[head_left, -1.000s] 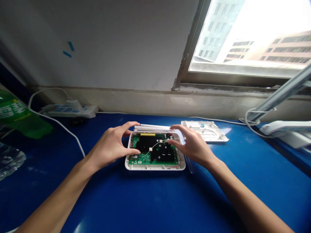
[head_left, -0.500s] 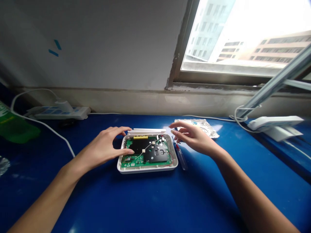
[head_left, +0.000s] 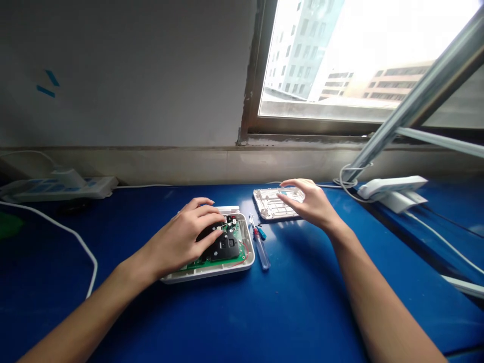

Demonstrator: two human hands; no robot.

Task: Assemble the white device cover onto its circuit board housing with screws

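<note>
My left hand (head_left: pixel 189 234) lies over the left part of an opened white router (head_left: pixel 247 259), its fingers apart. Under it show a green circuit board (head_left: pixel 236 258) and a black metal plate (head_left: pixel 229 247) with thin wires; the hand covers the rest. My right hand (head_left: pixel 308 201) is over the right end of a white plastic cover (head_left: pixel 270 205), thumb and fingers apart; whether it touches the cover I cannot tell. Between router and cover lies a screwdriver (head_left: pixel 262 252) with a clear handle, a small blue piece (head_left: pixel 261 233) beside it.
A power strip (head_left: pixel 68 186) with a plugged-in adapter stands at the back left, its white cable (head_left: pixel 81 242) looping forward. Another power strip (head_left: pixel 393 186) sits on the right by a slanted metal pole (head_left: pixel 378 141) wound with cable. A wall and window bound the blue table (head_left: pixel 295 312).
My right hand has moved from the router's right edge to the white cover. My left hand has shifted from the router's left side over its board. The view has turned right.
</note>
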